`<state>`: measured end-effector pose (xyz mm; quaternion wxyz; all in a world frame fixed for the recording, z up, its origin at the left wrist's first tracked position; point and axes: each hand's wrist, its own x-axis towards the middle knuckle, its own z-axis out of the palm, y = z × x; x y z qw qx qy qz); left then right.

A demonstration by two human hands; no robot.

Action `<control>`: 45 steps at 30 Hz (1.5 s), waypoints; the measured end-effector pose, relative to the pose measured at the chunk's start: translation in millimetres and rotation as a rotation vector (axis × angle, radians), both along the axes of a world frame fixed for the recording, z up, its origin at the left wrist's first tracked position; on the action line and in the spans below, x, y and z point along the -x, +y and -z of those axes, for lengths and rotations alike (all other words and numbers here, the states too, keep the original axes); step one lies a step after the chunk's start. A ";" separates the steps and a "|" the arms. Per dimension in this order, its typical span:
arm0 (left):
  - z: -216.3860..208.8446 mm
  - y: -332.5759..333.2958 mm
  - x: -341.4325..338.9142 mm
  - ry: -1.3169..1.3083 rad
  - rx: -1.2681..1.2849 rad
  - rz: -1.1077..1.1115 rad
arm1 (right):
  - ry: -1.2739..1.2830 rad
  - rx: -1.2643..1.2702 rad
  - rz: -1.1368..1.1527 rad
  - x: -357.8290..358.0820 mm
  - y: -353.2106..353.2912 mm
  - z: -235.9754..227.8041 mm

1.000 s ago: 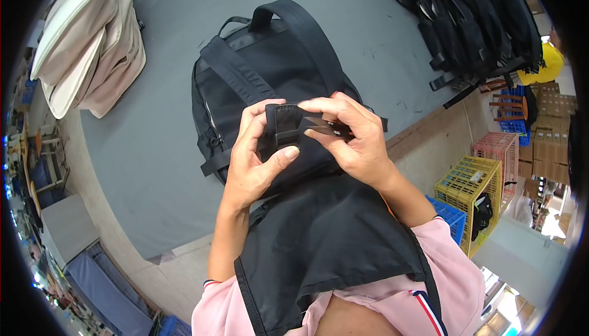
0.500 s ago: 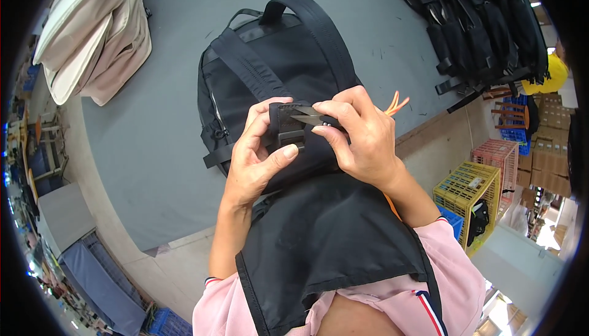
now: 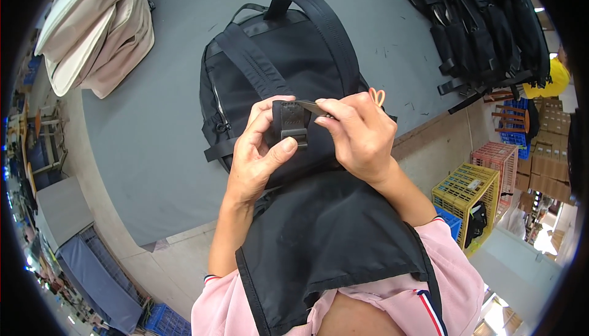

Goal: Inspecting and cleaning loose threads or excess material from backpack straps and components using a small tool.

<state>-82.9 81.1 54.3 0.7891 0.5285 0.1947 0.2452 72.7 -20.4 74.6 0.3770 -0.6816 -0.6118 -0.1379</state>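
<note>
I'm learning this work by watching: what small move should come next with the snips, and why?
Probably a careful nudge of the snips along the strap's upper edge: their tip is right at it, the right hand grips them, and the left hand holds the strap near the buckle. Any loose thread is too small to make out.
</note>
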 end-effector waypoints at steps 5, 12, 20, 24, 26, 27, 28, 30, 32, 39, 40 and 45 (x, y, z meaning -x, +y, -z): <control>-18.5 -6.9 9.9 0.195 -0.083 -0.384 | 0.835 0.151 -0.071 3.9 -7.0 -7.2; -20.3 -24.2 37.3 0.042 0.446 -0.298 | 1.487 0.383 -0.305 23.9 24.8 20.6; 6.2 -38.4 41.2 0.098 0.608 -0.079 | 1.995 0.458 -0.484 28.7 42.2 27.8; 5.2 -39.0 35.0 0.288 -0.629 -0.153 | 1.379 0.106 -0.255 34.2 52.0 21.6; 0.8 -39.3 24.0 0.298 -0.902 -0.379 | 1.298 0.135 -0.221 31.2 49.7 18.4; -2.0 -33.2 21.5 0.294 -1.050 -0.410 | 1.335 0.174 -0.209 30.0 49.0 12.2; -4.8 -26.1 20.3 0.286 -1.198 -0.442 | 1.373 0.213 -0.198 28.9 48.2 8.7; -9.7 -18.0 18.2 0.320 -1.228 -0.266 | 1.361 0.296 -0.321 21.9 50.9 19.5; -11.2 -18.4 14.6 0.321 -1.222 -0.236 | 1.586 0.463 -0.396 14.3 48.8 20.0; -9.8 -8.8 20.1 0.171 -0.363 -0.093 | 1.037 0.150 -0.116 19.6 9.4 13.7; -9.1 -8.0 21.7 0.174 -0.363 -0.097 | 0.843 0.259 -0.086 18.3 2.6 7.8; -10.8 -8.1 24.2 0.121 -0.095 -0.077 | 0.350 0.217 -0.192 5.0 -6.7 -17.5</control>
